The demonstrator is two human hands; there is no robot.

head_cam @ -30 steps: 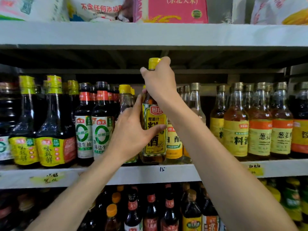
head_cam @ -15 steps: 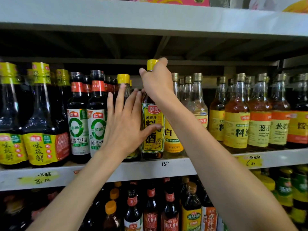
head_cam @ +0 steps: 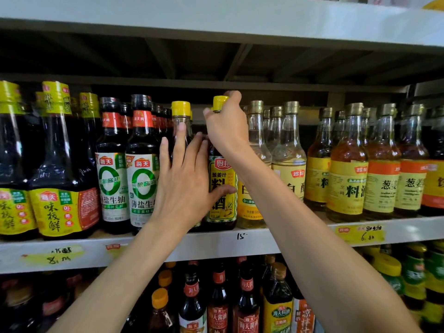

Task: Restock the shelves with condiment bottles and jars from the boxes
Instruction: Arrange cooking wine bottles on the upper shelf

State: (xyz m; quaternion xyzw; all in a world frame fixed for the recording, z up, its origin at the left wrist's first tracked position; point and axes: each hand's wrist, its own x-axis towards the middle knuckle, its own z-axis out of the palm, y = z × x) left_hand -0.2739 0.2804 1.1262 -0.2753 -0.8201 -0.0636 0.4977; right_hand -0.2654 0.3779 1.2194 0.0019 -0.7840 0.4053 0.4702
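The cooking wine bottle (head_cam: 219,174) has been lowered over the last second. Its yellow cap, which was held well above the neighbouring caps, is now seen almost level with them, and its base appears to be set down on the front edge of the shelf (head_cam: 216,243).

The neck is clasped just under the cap by the right hand (head_cam: 227,131), with the fingers curled round it. The grip of the left hand (head_cam: 185,183) has been given up. A second ago the body of the bottle was wrapped by it. Now the hand is held wide with straight, spread fingers, which are laid against the yellow-capped neighbour (head_cam: 180,109) at the bottle's 9 o'clock. Only the thumb is rested on the bottle's label.

The bottle is found in the front row, upright. The soy sauce bottles (head_cam: 141,179) stand further out at 9 o'clock, and the white vinegar bottles (head_cam: 288,150) stand close at 3 o'clock.

From this it is judged that the placing of this bottle is nearly done. The neighbour is apparently being steadied or pushed aside so that the slot is kept free. What remains is probably a push towards 12 o'clock, release of the neck, and a return to the boxes, which are not in view. Tipping of the crowded glass at either side is the risk to be watched.
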